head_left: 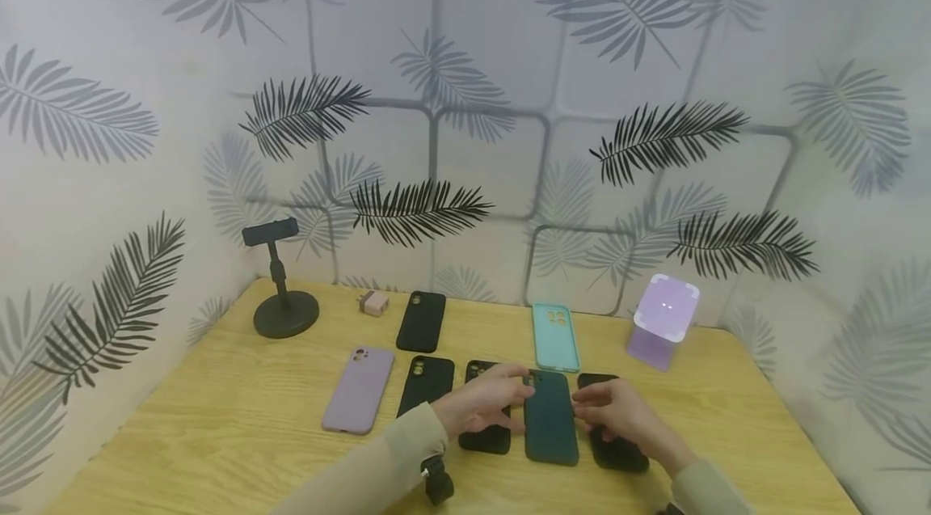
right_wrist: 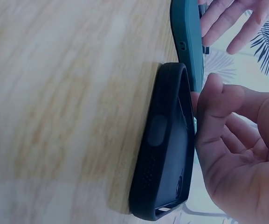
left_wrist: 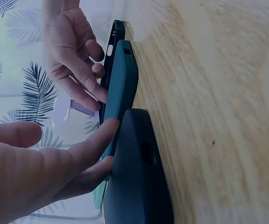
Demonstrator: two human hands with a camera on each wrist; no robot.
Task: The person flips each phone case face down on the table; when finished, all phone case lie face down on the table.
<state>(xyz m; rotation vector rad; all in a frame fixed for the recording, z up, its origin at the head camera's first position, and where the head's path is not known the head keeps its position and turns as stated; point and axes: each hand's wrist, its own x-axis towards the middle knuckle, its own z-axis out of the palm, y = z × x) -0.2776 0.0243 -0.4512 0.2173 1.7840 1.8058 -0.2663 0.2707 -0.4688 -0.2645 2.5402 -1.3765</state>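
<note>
Leaf-patterned backdrop [head_left: 502, 167] stands behind a wooden table [head_left: 247, 410], where five phone cases [head_left: 359, 391] form a front row that looks nearly done, perhaps needing evener spacing; two lie behind. The spread left hand [head_left: 483, 400] and loosely bent right hand [head_left: 625, 414] flank the row's teal case [head_left: 551, 422], gripping nothing; contact is hard to judge. Only the right wrist view shows the rightmost black case [right_wrist: 146, 172] lying hollow side up.
</note>
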